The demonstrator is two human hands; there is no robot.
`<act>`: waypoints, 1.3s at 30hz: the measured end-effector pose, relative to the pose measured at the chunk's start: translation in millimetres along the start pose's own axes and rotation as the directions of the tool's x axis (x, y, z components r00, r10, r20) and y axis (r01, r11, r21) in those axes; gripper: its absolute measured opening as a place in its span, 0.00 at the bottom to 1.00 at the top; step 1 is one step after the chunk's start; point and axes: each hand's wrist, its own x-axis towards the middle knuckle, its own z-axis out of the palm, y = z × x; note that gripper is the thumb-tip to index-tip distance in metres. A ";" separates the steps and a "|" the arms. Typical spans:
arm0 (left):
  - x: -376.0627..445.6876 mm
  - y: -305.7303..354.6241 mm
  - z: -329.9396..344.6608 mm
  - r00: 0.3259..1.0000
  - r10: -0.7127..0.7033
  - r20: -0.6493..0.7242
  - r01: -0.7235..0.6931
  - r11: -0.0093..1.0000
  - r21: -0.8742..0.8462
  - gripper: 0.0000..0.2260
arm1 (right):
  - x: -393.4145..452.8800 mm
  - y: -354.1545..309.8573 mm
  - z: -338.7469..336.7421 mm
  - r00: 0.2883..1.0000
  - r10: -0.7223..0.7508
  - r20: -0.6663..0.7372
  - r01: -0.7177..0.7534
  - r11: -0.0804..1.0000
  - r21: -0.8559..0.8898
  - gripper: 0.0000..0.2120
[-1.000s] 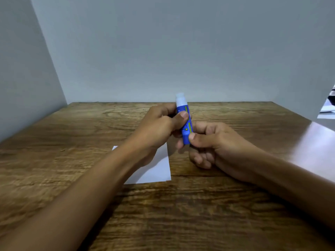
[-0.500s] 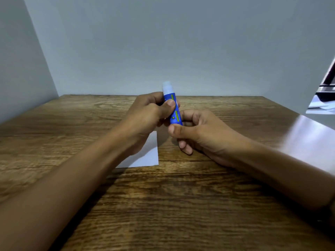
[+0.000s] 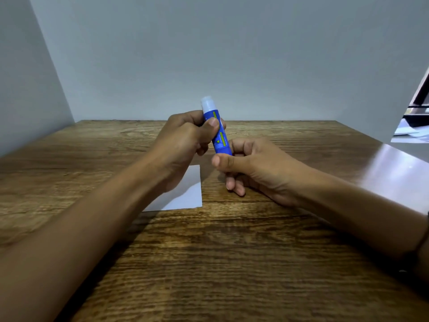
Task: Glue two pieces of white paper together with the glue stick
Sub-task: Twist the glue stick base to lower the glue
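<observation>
Though hands (image 3: 185, 138) grip glue stick (image 3: 217, 129); paper (image 3: 188, 194) half-hidden

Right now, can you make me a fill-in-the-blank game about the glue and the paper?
1. The glue stick has a ____ body.
2. It is held by ____ hands, the left hand and the right hand.
3. The white paper lies on a ____ table.
4. The paper is partly hidden under the ____ arm.

Missing words: blue; two; wooden; left
</observation>
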 end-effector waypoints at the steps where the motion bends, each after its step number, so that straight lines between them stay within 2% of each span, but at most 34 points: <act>1: -0.2 -0.2 0.2 1.000 -0.002 0.007 0.002 1.000 0.000 0.10 | -0.4 -1.0 -0.8 0.999 -0.003 0.037 0.002 0.999 0.034 0.06; 4: -1.6 -0.1 0.3 0.999 -0.001 0.038 0.001 1.000 0.003 0.09 | -1.3 -3.7 -5.3 0.991 0.000 0.137 -0.019 0.991 0.136 0.13; 6: -2.0 0.2 0.0 0.999 -0.005 0.038 0.005 1.000 -0.003 0.09 | -1.6 -3.9 -7.6 0.986 0.006 0.168 -0.032 0.988 0.148 0.12; 11: -3.0 1.6 4.0 1.000 0.001 0.031 -0.002 1.000 0.028 0.09 | -1.2 -1.9 -3.7 0.997 0.024 0.074 -0.030 0.996 0.079 0.02; 15: -2.8 3.0 3.3 1.000 0.002 0.020 -0.002 1.000 0.019 0.10 | -1.1 -1.0 -1.1 1.000 0.017 0.000 -0.017 1.000 0.015 0.07; 22: -4.4 4.8 2.8 0.999 0.005 0.053 -0.006 1.000 0.010 0.09 | -2.6 -6.3 -9.9 0.975 0.014 0.220 -0.050 0.986 0.162 0.13; 26: -3.9 4.4 3.4 0.999 0.016 0.036 -0.018 0.999 0.037 0.09 | -2.6 -3.9 -5.7 0.989 0.015 0.145 -0.030 0.994 0.101 0.09; 29: -3.4 5.4 3.6 0.999 0.020 0.027 -0.021 0.999 0.025 0.09 | -0.9 -1.1 -4.0 0.998 0.009 0.059 -0.012 0.999 0.049 0.13; 32: -2.6 5.6 1.2 0.999 0.021 0.026 -0.022 1.000 0.022 0.09 | -0.7 -2.5 -7.1 0.987 -0.005 0.160 -0.016 0.992 0.125 0.12; 35: -2.2 5.7 -0.6 0.999 0.025 0.023 -0.026 0.999 0.019 0.09 | -1.1 -3.9 -12.4 0.969 -0.004 0.249 -0.040 0.985 0.170 0.15; 39: -3.3 6.0 0.9 0.999 0.026 0.030 -0.027 0.999 0.037 0.09 | -1.2 -2.3 -10.2 0.982 0.015 0.190 -0.042 0.989 0.141 0.10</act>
